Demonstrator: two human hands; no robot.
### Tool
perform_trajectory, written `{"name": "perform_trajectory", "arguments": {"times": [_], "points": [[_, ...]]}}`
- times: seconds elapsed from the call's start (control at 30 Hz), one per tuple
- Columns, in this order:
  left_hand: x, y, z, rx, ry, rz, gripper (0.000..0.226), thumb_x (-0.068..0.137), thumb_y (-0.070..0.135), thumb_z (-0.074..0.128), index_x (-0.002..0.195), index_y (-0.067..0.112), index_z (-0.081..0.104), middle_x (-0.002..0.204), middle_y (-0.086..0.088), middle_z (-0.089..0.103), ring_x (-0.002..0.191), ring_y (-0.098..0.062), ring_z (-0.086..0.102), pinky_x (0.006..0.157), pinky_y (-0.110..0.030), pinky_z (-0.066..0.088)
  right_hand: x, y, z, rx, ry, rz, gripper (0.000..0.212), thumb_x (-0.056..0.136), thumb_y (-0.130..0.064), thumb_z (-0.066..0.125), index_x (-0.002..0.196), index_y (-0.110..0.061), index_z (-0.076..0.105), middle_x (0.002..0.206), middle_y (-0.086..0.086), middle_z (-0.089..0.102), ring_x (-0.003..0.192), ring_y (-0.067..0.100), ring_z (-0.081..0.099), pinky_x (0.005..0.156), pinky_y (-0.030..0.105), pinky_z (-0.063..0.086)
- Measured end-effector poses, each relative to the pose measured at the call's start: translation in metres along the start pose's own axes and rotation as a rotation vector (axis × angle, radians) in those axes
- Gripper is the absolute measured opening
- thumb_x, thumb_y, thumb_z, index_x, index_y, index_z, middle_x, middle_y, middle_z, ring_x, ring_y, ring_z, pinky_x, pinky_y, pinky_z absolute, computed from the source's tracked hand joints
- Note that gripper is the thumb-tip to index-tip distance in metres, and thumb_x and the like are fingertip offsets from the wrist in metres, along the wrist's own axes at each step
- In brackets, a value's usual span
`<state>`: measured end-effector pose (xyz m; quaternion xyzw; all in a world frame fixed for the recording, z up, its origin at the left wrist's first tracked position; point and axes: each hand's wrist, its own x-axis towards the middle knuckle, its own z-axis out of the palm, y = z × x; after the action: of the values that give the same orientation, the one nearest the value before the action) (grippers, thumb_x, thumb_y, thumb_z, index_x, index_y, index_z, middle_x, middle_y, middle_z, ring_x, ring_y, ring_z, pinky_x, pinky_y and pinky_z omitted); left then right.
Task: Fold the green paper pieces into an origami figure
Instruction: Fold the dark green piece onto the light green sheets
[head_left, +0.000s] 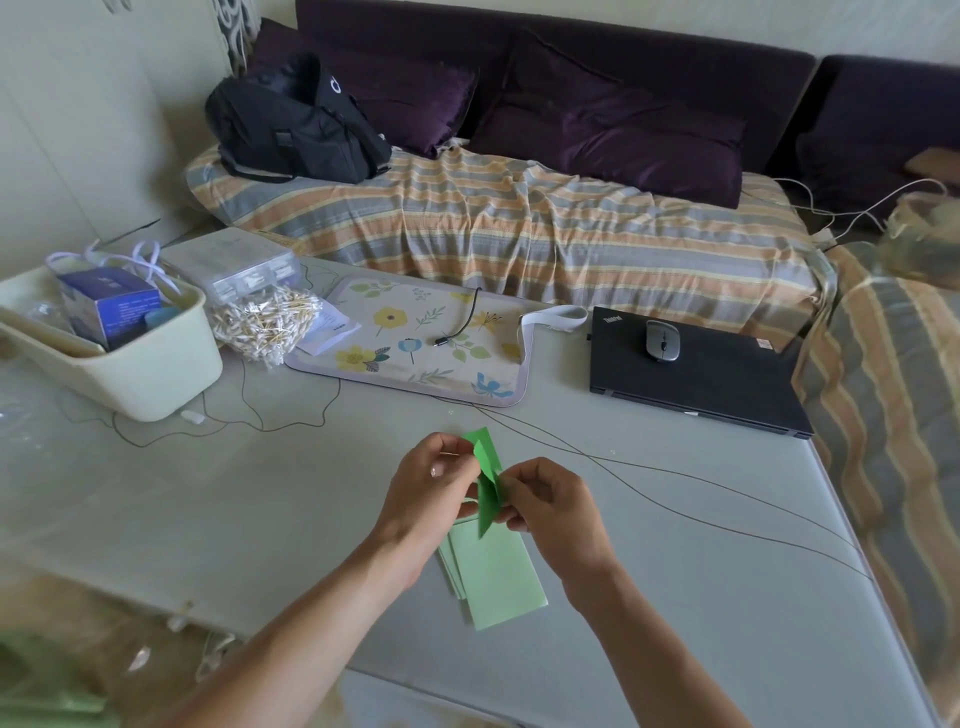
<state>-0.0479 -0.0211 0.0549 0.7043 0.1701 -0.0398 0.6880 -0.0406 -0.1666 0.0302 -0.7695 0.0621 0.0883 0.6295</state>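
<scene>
Left hand (434, 486) and right hand (553, 501) pinch a folded green paper piece (487, 480) above the table (260, 493) (a pale green stack (493, 577) lies beneath).

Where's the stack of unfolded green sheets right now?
In the head view, the stack of pale green sheets lies flat on the table, near its front edge, directly below both hands, left hand and right hand.

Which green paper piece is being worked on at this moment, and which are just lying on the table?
The darker green folded piece, pinched between the left hand and right hand above the table. The paler green pieces lie stacked flat beneath, untouched.
</scene>
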Motion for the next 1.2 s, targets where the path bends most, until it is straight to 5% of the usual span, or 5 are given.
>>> {"name": "perform_trajectory", "arguments": {"times": [0.2, 0.47, 0.7, 0.9, 1.2], "points": [[0.001, -0.004, 0.000, 0.080, -0.012, 0.051, 0.012, 0.089, 0.018, 0.065, 0.099, 0.022, 0.070, 0.097, 0.000, 0.075, 0.088, -0.017, 0.074, 0.076, -0.033, 0.064, 0.002, 0.001, 0.000, -0.010, 0.022, -0.005, 0.014, 0.092, -0.004, 0.058, 0.087, -0.007, 0.070, 0.071, 0.008, 0.075, 0.063, 0.014, 0.067, 0.066, 0.029, 0.055], [0.003, -0.010, -0.002, 0.414, 0.127, 0.254, 0.007, 0.083, 0.017, 0.068, 0.081, 0.023, 0.071, 0.073, 0.010, 0.071, 0.067, -0.004, 0.062, 0.056, -0.010, 0.044, 0.002, 0.003, 0.001, -0.101, -0.034, -0.029, 0.013, 0.086, -0.016, 0.062, 0.082, -0.022, 0.073, 0.077, 0.003, 0.075, 0.073, 0.016, 0.065, 0.081, 0.044, 0.057], [0.003, -0.014, -0.002, 0.583, 0.137, 0.417, 0.006, 0.081, 0.020, 0.068, 0.079, 0.024, 0.064, 0.067, 0.013, 0.066, 0.061, -0.005, 0.059, 0.057, -0.021, 0.047, 0.000, -0.007, 0.000, 0.081, -0.034, -0.023, 0.027, 0.099, -0.031, 0.062, 0.088, -0.008, 0.071, 0.083, 0.012, 0.073, 0.072, 0.014, 0.065, 0.072, 0.031, 0.055], [0.005, -0.018, -0.002, 0.638, 0.114, 0.494, 0.006, 0.085, 0.021, 0.067, 0.082, 0.025, 0.064, 0.071, 0.013, 0.067, 0.066, -0.008, 0.062, 0.061, -0.032, 0.053, 0.001, -0.003, 0.002, 0.039, -0.051, -0.054, 0.010, 0.094, -0.017, 0.066, 0.088, -0.014, 0.072, 0.085, 0.011, 0.075, 0.074, 0.016, 0.066, 0.081, 0.047, 0.059], [0.009, -0.020, -0.006, 0.658, 0.127, 0.521, 0.019, 0.081, 0.014, 0.079, 0.089, 0.030, 0.072, 0.079, 0.021, 0.061, 0.080, 0.005, 0.059, 0.068, -0.005, 0.039, 0.003, -0.001, 0.000, 0.025, -0.026, -0.054, 0.014, 0.090, -0.010, 0.061, 0.080, -0.016, 0.069, 0.070, 0.002, 0.067, 0.067, 0.017, 0.059, 0.070, 0.041, 0.051]]}}
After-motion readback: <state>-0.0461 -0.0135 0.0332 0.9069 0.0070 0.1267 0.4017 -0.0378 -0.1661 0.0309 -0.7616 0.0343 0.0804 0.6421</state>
